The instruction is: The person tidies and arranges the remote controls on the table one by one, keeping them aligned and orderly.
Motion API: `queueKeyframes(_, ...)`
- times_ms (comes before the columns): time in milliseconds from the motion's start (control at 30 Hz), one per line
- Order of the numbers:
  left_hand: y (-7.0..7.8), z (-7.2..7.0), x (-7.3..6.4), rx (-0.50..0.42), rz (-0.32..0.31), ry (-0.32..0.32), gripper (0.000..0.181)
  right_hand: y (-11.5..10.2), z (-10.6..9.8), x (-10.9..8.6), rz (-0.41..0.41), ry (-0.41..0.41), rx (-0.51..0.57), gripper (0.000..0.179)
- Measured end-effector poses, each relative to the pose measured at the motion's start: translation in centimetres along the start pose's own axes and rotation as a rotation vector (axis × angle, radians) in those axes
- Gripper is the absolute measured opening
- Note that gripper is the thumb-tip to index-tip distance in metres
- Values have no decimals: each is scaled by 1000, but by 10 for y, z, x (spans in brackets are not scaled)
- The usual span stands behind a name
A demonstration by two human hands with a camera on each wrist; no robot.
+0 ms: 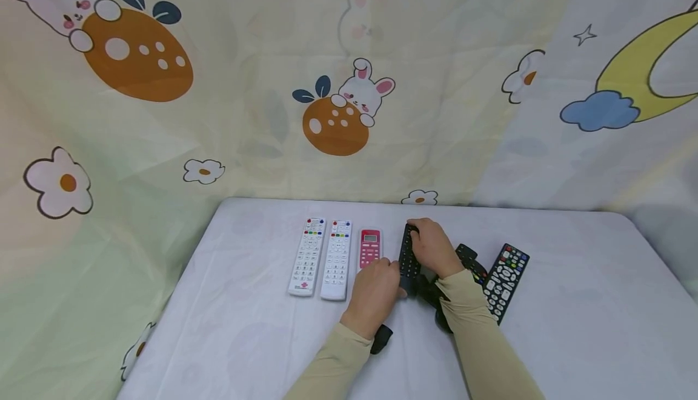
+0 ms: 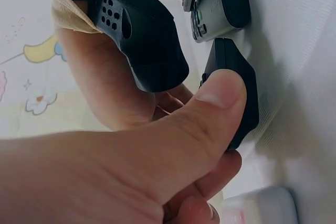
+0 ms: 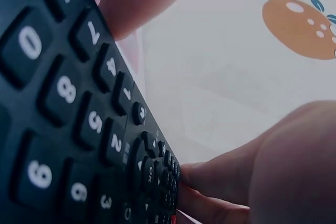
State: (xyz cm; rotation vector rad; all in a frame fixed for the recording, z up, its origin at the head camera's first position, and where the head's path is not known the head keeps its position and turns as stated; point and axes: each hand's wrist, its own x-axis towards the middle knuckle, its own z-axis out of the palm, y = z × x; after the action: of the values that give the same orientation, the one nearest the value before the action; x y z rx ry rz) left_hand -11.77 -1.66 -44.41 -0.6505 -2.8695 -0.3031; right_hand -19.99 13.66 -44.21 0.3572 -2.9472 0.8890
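Observation:
A black remote control [image 1: 409,260] with white-marked keys lies between my two hands, long side pointing away. My left hand [image 1: 375,294] pinches its near end; in the left wrist view the thumb [image 2: 220,95] presses the end face and a finger is at the lower edge. At the far end, the fingers of my right hand [image 1: 433,248] grip the remote, with fingertips at its edge in the right wrist view. Just left of it lies a pink remote [image 1: 371,240] with a small screen, its lower part hidden by my left hand.
Two white remotes [image 1: 308,257] lie side by side at left. Right of my hands, a larger black remote [image 1: 507,279] lies slanted beside other dark remotes [image 1: 472,262], partly covered by my right arm. A patterned curtain [image 1: 245,115] hangs behind the white-covered table [image 1: 245,327].

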Motion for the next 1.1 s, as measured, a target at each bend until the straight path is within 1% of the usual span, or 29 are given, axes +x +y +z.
queueKeyframes(200, 0, 1, 0, 10, -5, 13, 45, -1, 4, 5, 19, -36, -9, 37)
queueKeyframes(267, 0, 1, 1, 9, -11, 13, 45, 0, 5, 7, 9, -42, -14, 37)
queueKeyframes(400, 1, 0, 0, 17, -28, 14, 46, -1, 5, 10, -43, -30, -17, 36)
queueKeyframes(500, 2, 0, 0, 19, -46, 14, 46, -4, 5, 12, -67, -32, -15, 35)
queueKeyframes(767, 5, 1, -1, -3, -98, 23, 40, -9, 8, 18, -56, -91, -25, 36)
queueKeyframes(967, 6, 4, -3, -3, -110, 60, 38, -10, 10, 21, -68, -112, -7, 35)
queueKeyframes(1100, 7, 4, -3, 1, -117, 65, 38, -12, 10, 22, -78, -116, -10, 35)
